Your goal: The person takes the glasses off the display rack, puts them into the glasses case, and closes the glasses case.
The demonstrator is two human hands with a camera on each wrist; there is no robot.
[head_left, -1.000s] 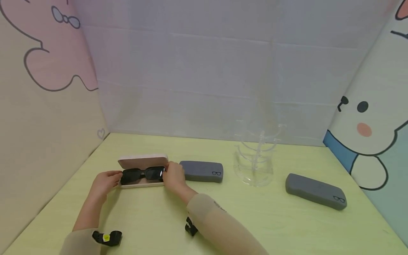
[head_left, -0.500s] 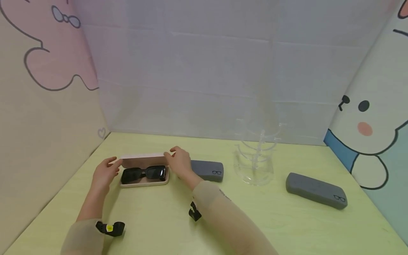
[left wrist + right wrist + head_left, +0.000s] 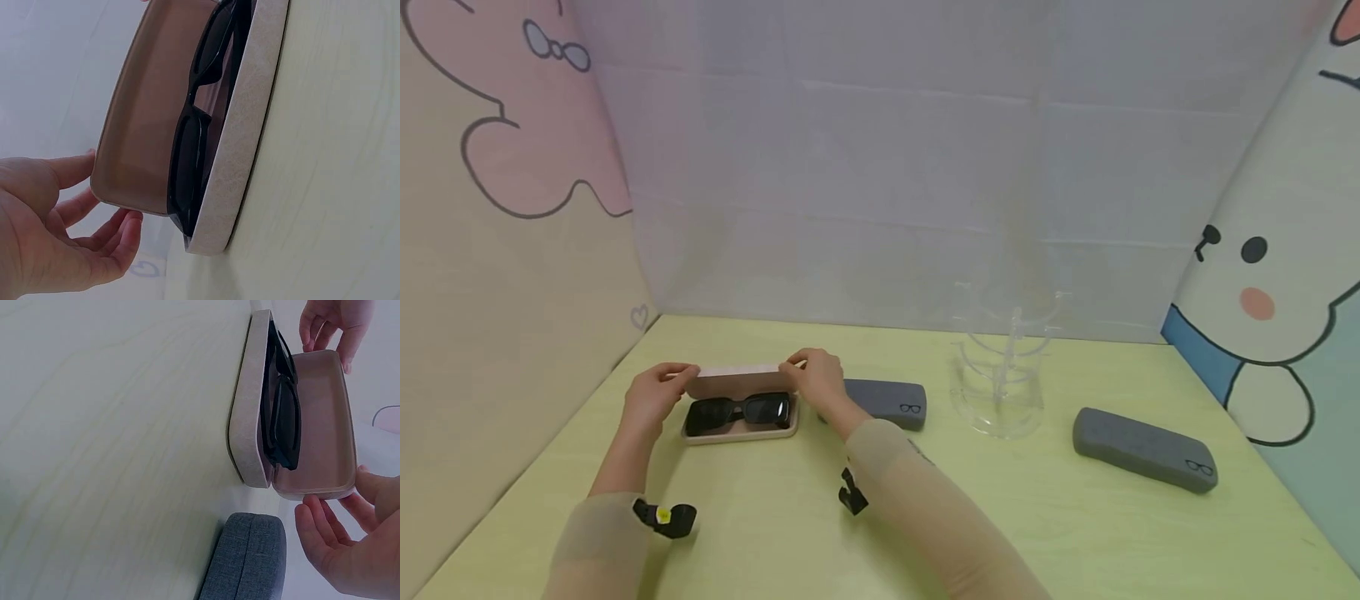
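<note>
A pale pink glasses case lies open at the left of the table, its lid tilted up at the back. Black sunglasses sit inside, lenses facing up and toward me. My left hand holds the lid's left corner, thumb at the top edge and fingers curled at the side. At the opposite corner, my right hand grips the lid with thumb on the rim and fingertips against its end.
Just right of the pink case lies a closed grey glasses case, partly behind my right hand. A clear acrylic display stand stands farther right. Another grey glasses case lies at the far right. A white sheet hangs behind the table.
Both hands have moved from the ends of the sunglasses up to the lid's corners. The sunglasses have been let go in the case, and the fingers have closed on the lid.
</note>
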